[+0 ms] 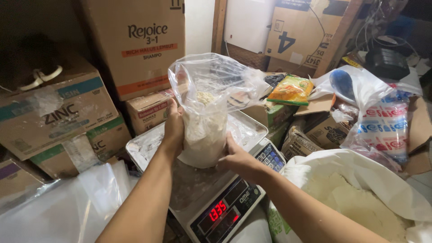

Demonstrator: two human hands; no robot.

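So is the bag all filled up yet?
Partly done: the clear plastic bag holds white powder in its lower part. Left hand and right hand hold it on the scale, whose display is lit. Its top is open, and the big sack has plenty left.

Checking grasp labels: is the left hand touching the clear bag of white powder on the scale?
Touching. The head view shows the left hand pressed flat against the side of the clear bag, fingers wrapping it, no gap.

Cardboard boxes [135, 45], yellow snack packet [291, 90], open white sack [360, 180] of powder
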